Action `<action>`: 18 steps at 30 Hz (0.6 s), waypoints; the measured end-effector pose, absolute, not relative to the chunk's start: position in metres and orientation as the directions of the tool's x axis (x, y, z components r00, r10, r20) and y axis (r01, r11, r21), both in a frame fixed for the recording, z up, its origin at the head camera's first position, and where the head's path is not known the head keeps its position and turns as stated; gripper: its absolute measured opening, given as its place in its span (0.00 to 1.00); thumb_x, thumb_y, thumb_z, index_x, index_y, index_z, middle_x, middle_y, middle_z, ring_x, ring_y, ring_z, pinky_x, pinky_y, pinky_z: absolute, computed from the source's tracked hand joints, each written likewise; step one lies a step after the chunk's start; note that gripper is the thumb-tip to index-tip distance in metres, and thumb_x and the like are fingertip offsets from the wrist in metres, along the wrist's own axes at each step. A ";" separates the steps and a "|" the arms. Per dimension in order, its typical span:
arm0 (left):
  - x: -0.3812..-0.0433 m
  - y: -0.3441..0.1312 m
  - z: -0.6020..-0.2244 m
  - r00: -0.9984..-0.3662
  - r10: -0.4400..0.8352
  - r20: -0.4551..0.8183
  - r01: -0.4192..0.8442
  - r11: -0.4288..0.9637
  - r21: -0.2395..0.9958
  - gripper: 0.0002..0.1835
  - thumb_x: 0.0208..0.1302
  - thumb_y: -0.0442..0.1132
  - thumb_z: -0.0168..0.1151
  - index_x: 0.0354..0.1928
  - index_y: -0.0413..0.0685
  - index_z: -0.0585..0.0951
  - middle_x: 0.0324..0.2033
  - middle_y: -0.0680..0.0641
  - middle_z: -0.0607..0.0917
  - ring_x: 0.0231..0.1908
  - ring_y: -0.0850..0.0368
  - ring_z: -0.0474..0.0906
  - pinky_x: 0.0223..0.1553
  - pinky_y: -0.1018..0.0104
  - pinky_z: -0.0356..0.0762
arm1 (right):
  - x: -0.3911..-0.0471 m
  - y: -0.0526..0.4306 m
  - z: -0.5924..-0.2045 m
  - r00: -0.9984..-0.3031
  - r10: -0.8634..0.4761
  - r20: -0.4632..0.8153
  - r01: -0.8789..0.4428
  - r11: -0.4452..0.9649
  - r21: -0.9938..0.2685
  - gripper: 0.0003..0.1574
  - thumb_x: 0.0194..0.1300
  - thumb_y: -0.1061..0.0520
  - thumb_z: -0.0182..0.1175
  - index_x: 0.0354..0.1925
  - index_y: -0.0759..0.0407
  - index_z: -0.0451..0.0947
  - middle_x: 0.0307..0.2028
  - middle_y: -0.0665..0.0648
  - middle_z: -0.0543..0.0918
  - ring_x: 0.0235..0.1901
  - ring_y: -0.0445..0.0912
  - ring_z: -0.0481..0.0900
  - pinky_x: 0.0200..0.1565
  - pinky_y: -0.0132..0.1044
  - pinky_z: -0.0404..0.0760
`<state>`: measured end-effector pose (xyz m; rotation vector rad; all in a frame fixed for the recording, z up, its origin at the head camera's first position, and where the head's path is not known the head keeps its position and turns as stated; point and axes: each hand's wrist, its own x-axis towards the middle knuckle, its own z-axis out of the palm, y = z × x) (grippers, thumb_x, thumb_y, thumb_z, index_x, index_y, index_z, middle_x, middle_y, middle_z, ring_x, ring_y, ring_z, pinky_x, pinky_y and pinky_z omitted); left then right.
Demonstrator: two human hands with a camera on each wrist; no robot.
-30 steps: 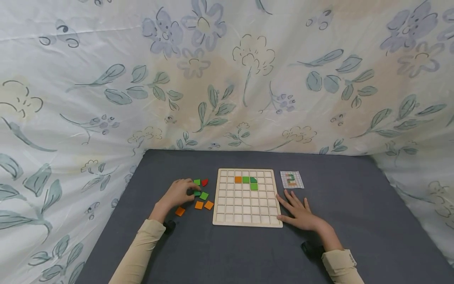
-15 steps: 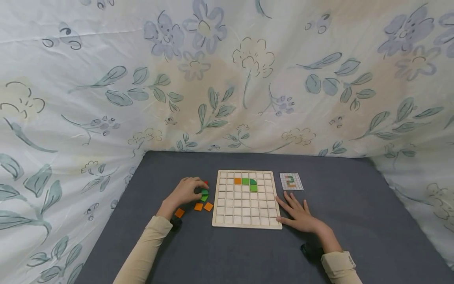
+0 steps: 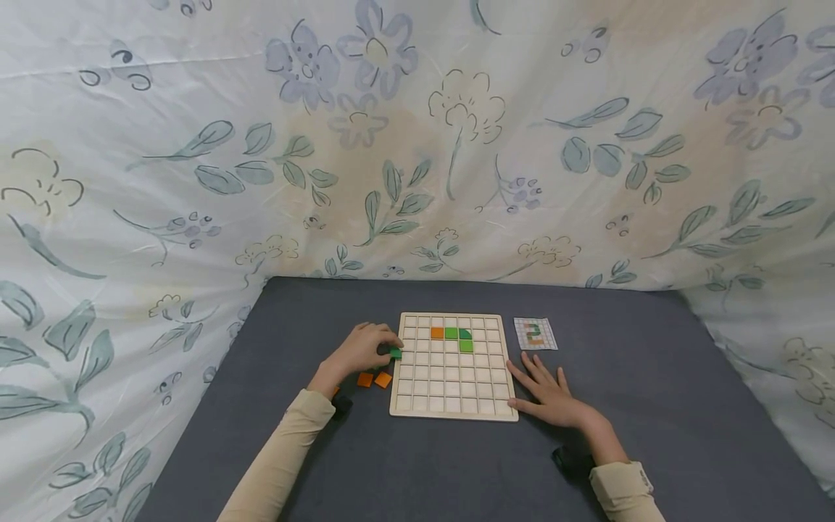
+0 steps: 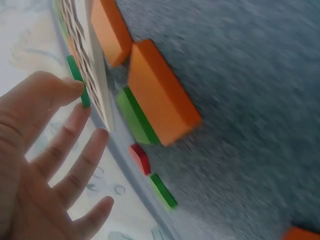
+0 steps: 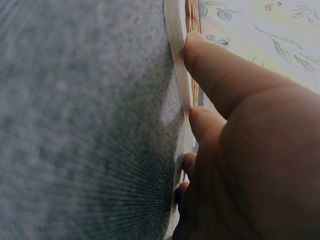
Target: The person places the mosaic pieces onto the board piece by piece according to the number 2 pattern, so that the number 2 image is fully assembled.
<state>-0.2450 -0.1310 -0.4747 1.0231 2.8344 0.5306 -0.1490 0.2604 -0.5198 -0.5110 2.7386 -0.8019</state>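
Left hand pinches a dark green tile between thumb and fingers, at left edge of wooden grid board; can't tell if tile touches board. Right hand has fingers spread, thumb and index on board's right edge, gripping nothing. Board's second row: orange square, green square, rounded dark green piece. Pattern card lies right of board.

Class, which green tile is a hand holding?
The dark green tile pinched by the left hand near the board; other green tiles sit on the board or lie on the table.
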 end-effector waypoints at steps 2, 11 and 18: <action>-0.246 -0.127 -0.474 -0.768 0.639 0.039 0.611 0.714 0.340 0.15 0.55 0.37 0.62 0.45 0.57 0.84 0.42 0.55 0.81 0.45 0.54 0.77 0.63 0.39 0.56 | -0.149 0.261 -0.520 -0.910 -0.394 -0.130 -0.260 0.787 -0.560 0.48 0.62 0.34 0.53 0.72 0.49 0.47 0.72 0.63 0.40 0.70 0.62 0.33 0.60 0.70 0.24; -0.248 -0.111 -0.473 -0.734 0.679 0.018 0.637 0.679 0.365 0.15 0.56 0.36 0.62 0.45 0.57 0.83 0.45 0.55 0.80 0.47 0.55 0.76 0.64 0.38 0.52 | -0.149 0.262 -0.522 -0.907 -0.402 -0.123 -0.269 0.780 -0.565 0.48 0.62 0.35 0.53 0.72 0.49 0.47 0.72 0.63 0.39 0.70 0.62 0.32 0.60 0.69 0.23; -0.250 -0.100 -0.473 -0.704 0.710 0.016 0.663 0.650 0.371 0.14 0.57 0.36 0.61 0.46 0.56 0.84 0.44 0.55 0.81 0.44 0.55 0.77 0.64 0.39 0.53 | -0.148 0.262 -0.521 -0.906 -0.410 -0.104 -0.282 0.769 -0.573 0.48 0.63 0.36 0.53 0.72 0.49 0.47 0.72 0.64 0.40 0.70 0.63 0.33 0.60 0.69 0.23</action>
